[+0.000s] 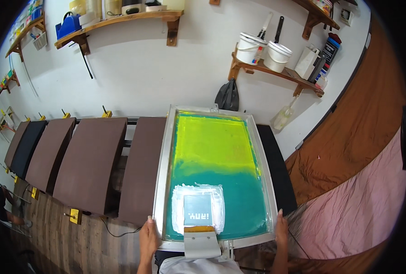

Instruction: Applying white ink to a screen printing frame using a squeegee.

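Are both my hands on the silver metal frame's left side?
No, the left hand holds the frame at left, the right hand at right.

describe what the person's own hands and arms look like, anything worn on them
Both the left hand and the right hand are bare: no gloves, and no rings or watch can be made out. No sleeves show on the visible forearms. Pale cloth at the lower edge looks like their top.
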Tool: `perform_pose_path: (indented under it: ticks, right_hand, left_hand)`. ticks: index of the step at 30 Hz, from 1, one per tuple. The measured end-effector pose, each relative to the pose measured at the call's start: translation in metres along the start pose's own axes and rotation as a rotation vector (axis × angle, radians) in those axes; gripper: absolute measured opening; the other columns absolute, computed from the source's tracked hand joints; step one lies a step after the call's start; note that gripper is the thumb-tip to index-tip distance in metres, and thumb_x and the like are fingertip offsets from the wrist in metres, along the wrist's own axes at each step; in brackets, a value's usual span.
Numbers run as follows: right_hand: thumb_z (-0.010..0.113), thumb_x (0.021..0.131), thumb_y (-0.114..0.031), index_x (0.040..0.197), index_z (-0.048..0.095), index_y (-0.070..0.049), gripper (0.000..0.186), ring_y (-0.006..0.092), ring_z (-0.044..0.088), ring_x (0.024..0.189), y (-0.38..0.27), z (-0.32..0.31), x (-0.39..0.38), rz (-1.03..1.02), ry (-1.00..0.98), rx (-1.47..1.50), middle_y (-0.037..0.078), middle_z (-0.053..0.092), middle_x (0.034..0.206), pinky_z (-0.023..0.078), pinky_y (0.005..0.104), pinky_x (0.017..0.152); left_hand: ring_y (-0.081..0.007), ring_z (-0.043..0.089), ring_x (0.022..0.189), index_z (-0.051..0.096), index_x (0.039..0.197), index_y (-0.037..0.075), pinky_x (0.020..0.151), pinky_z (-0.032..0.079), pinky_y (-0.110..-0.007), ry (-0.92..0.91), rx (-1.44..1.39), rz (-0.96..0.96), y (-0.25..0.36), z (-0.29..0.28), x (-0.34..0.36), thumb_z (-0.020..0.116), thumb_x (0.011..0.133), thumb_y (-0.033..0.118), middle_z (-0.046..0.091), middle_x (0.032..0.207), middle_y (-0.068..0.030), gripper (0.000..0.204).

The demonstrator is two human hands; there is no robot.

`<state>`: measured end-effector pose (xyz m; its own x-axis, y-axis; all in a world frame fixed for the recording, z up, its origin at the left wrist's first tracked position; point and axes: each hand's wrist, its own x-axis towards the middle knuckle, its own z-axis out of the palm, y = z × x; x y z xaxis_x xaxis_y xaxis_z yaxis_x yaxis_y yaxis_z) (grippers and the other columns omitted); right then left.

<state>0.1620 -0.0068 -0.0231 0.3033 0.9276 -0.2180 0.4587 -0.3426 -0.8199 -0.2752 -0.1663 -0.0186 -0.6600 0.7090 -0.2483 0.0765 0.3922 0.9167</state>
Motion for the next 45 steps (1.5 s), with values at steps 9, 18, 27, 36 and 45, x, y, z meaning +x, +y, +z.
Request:
perform_pose_path:
  ticks: [9, 18, 27, 36, 45]
  right_hand:
    - [0.042, 0.101, -0.055, 0.098, 0.067, 0.007, 0.067, 0.0157, 0.052, 0.077, -0.040, 0.142, -0.043, -0.028, -0.097, 0.100, 0.010, 0.063, 0.081, 0.045, 0.0351, 0.075]
    - [0.045, 0.100, -0.056, 0.113, 0.065, 0.008, 0.068, 0.0157, 0.056, 0.089, -0.058, 0.216, -0.035, -0.077, -0.153, 0.209, 0.013, 0.069, 0.095, 0.046, 0.0330, 0.084]
    - [0.042, 0.100, -0.059, 0.115, 0.065, 0.007, 0.072, 0.0190, 0.060, 0.096, -0.036, 0.221, -0.033, -0.050, -0.093, 0.077, 0.018, 0.070, 0.100, 0.046, 0.0359, 0.086]
    - [0.040, 0.101, -0.058, 0.094, 0.063, 0.009, 0.071, 0.0149, 0.048, 0.077, -0.033, 0.232, -0.037, -0.107, -0.023, 0.046, 0.010, 0.060, 0.077, 0.044, 0.0376, 0.073]
    - [0.041, 0.100, -0.061, 0.115, 0.066, 0.007, 0.075, 0.0165, 0.057, 0.098, -0.010, 0.230, -0.038, -0.026, -0.102, 0.009, 0.012, 0.069, 0.103, 0.045, 0.0331, 0.090]
  left_hand:
    - [-0.0129, 0.036, 0.064, 0.046, 0.074, 0.001, 0.057, 0.032, -0.033, 0.079, 0.081, 0.063, -0.011, -0.136, 0.079, 0.034, 0.104, 0.055, 0.041, 0.064, -0.0022, 0.063]
    - [-0.0118, 0.030, 0.066, 0.044, 0.074, 0.005, 0.058, 0.030, -0.033, 0.095, 0.101, 0.054, -0.040, -0.170, 0.131, 0.036, 0.103, 0.057, 0.037, 0.068, -0.0009, 0.060]
    - [-0.0130, 0.034, 0.067, 0.049, 0.077, 0.002, 0.059, 0.034, -0.033, 0.070, 0.116, 0.044, -0.079, -0.161, 0.141, 0.035, 0.101, 0.061, 0.042, 0.068, -0.0034, 0.066]
    - [-0.0139, 0.035, 0.066, 0.045, 0.075, -0.001, 0.058, 0.035, -0.035, 0.088, 0.099, 0.144, -0.078, -0.158, 0.152, 0.040, 0.102, 0.054, 0.041, 0.067, -0.0044, 0.061]
    - [-0.0169, 0.042, 0.064, 0.051, 0.078, -0.006, 0.059, 0.039, -0.038, 0.091, 0.136, 0.080, -0.094, -0.151, 0.145, 0.040, 0.102, 0.053, 0.048, 0.065, -0.0102, 0.064]
